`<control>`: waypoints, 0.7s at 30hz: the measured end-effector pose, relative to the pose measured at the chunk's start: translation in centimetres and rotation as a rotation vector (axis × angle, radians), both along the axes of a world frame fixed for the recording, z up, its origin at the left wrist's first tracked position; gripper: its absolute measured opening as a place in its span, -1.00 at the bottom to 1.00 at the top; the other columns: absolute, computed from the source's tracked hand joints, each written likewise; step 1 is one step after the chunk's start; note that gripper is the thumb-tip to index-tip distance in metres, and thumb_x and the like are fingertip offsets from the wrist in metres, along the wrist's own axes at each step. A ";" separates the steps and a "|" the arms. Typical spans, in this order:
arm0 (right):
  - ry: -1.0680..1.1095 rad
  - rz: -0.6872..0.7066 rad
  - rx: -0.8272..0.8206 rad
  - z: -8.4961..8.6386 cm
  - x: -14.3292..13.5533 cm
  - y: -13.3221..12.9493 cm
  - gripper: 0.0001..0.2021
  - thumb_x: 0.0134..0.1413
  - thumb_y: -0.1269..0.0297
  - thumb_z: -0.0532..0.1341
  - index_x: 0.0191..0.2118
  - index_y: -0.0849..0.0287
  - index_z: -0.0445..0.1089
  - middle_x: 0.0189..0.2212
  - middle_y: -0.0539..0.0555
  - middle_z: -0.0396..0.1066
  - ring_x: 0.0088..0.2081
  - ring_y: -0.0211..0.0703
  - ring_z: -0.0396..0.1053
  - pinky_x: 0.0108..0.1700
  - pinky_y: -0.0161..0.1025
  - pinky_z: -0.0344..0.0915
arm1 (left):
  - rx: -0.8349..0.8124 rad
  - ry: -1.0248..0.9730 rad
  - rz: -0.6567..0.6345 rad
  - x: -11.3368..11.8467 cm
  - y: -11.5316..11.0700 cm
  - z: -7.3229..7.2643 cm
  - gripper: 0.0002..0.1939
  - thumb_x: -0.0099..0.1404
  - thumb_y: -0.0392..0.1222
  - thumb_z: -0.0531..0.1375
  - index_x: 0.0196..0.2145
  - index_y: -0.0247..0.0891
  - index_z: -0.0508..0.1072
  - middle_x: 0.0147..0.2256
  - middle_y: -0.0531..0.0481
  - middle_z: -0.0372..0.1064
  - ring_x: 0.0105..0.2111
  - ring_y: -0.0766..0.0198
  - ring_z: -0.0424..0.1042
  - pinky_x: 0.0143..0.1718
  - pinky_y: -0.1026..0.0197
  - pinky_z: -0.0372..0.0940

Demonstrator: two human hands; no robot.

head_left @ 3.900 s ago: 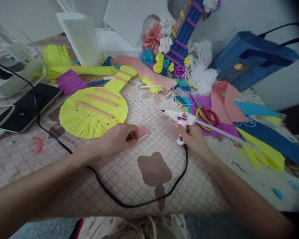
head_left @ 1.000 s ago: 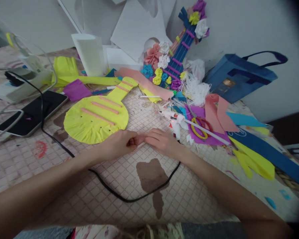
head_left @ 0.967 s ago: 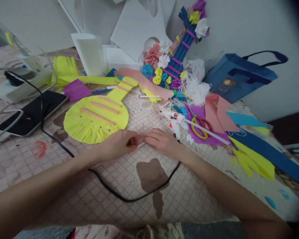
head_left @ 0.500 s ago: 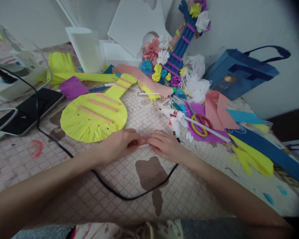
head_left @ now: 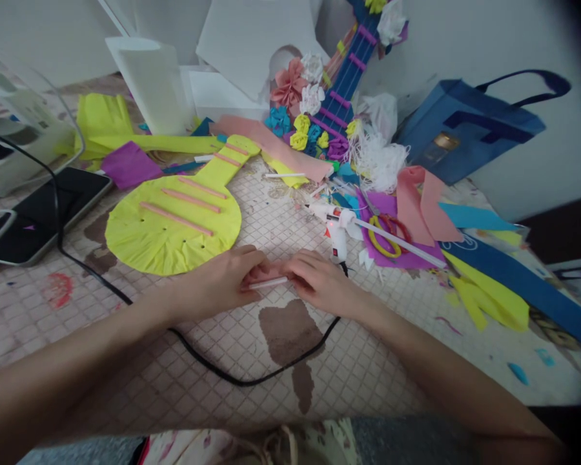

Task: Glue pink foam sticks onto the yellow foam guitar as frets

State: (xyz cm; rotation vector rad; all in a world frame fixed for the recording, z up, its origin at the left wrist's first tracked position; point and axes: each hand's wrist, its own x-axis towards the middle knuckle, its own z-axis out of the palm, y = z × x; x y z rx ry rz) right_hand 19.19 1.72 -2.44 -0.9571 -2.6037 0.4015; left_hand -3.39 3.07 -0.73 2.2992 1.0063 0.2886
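Left hand and right hand both have fingers pinched narrow on opposite ends of the pink paper, white stick along its near edge, low at the table, nearer than yellow guitar-shaped cutout, glue gun lying beyond right hand.

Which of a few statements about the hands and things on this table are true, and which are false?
1. The left hand and the right hand are both at the pink paper. True.
2. The right hand holds the glue gun. False: the glue gun lies on the table.
3. The scissors lie on purple paper. True.
4. The phone stands upright. False: the phone lies flat.
5. Pink strips lie across the yellow shape. True.
6. The bag is at the picture's left. False: the bag is at the right.
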 end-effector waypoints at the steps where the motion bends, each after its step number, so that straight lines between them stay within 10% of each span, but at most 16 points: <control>1: 0.001 -0.002 -0.003 0.0 0.0 0.0 -0.80 0.05 0.56 0.07 -0.23 0.16 0.26 -0.29 0.08 0.36 -0.17 -0.12 0.28 -0.14 -0.17 0.24 | 0.008 -0.006 0.003 0.0 -0.1 0.0 -0.85 0.08 -0.34 0.17 -0.33 -0.29 0.33 -0.37 0.02 0.31 -0.40 0.31 0.29 -0.41 0.29 0.13; 21: 0.152 -0.049 -0.054 -0.3 -0.4 -0.1 -0.83 0.11 0.54 0.08 -0.21 0.16 0.25 -0.27 0.09 0.37 -0.17 -0.12 0.28 -0.12 -0.15 0.24 | -0.051 -0.052 0.053 0.4 -0.4 0.1 -0.89 0.19 -0.38 0.06 -0.34 -0.31 0.36 -0.41 0.04 0.37 -0.43 0.34 0.32 -0.40 0.30 0.17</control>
